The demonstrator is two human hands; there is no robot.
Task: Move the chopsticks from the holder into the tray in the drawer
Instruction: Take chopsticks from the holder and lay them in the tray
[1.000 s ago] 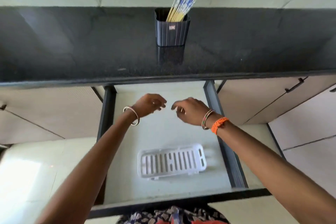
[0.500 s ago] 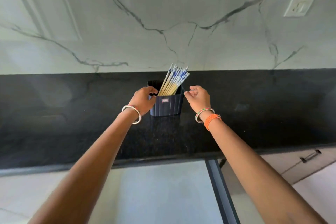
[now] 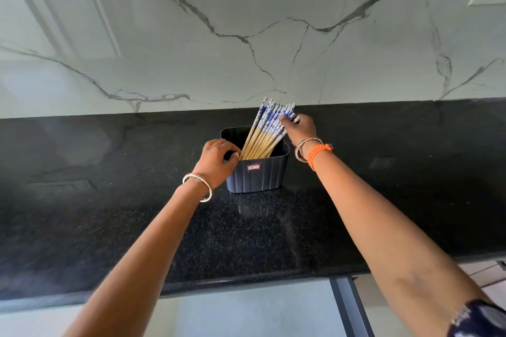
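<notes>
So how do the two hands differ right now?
The left hand is on the holder at its left rim; the right hand is higher, fingers on the blue tops of the chopsticks. The right wrist has an orange band, the left only a bangle. Both reach over the counter.

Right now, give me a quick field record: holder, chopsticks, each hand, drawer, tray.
holder: dark ribbed holder, upright on the black countertop
chopsticks: bundle of chopsticks in the holder, leaning right, blue-patterned ends up
left hand: left hand on the holder's left rim
right hand: right hand, fingers at the chopsticks' top ends, grip not confirmed
drawer: drawer open below the counter, only partly in view
tray: not in view
</notes>
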